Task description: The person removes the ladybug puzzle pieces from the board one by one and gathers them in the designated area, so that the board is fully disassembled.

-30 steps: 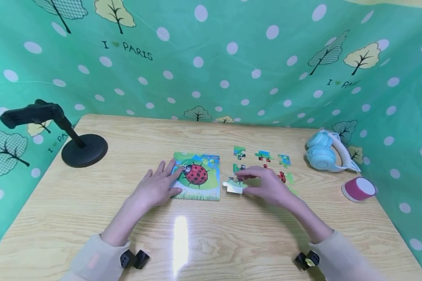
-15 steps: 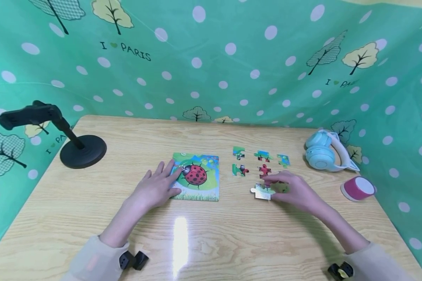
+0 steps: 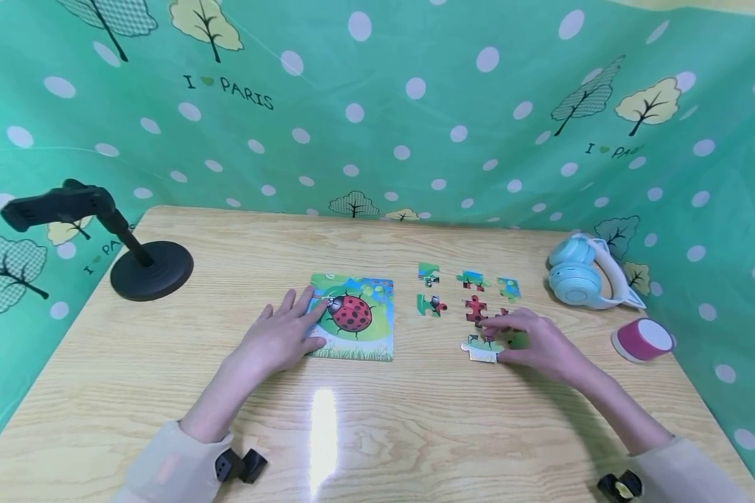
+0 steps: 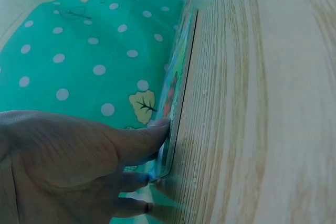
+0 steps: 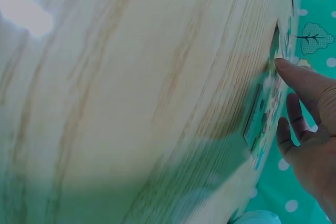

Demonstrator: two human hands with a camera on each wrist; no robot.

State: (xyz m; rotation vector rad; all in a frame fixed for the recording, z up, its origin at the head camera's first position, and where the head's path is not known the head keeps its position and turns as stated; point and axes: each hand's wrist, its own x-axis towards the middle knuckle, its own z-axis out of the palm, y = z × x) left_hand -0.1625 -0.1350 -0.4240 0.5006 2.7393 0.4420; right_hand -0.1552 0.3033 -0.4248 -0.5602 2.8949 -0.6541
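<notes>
My left hand (image 3: 279, 339) lies with spread fingers over the left edge of a square ladybug puzzle board (image 3: 377, 339). In the left wrist view the thumb (image 4: 149, 140) touches the board's edge. My right hand (image 3: 541, 347) pinches a jigsaw piece (image 3: 483, 354) with a grassy edge between thumb and fingers, at the near side of the loose pieces. The right wrist view shows this piece (image 5: 275, 39) tilted at the thumb tip. A red ladybug piece (image 3: 475, 307) lies just beyond it, and a green corner piece (image 3: 519, 340) is partly hidden by the right hand.
Several more jigsaw pieces lie beyond, including a head piece (image 3: 430, 305) and a blue-green one (image 3: 509, 287). Blue cat-ear headphones (image 3: 575, 276) and a magenta-and-white cylinder (image 3: 643, 339) stand at the right. A black stand (image 3: 151, 271) is at the back left.
My right hand has carried the grassy-edged piece rightward from near the board to the near side of the loose pieces, then slightly lower. The left hand stays on the board.
</notes>
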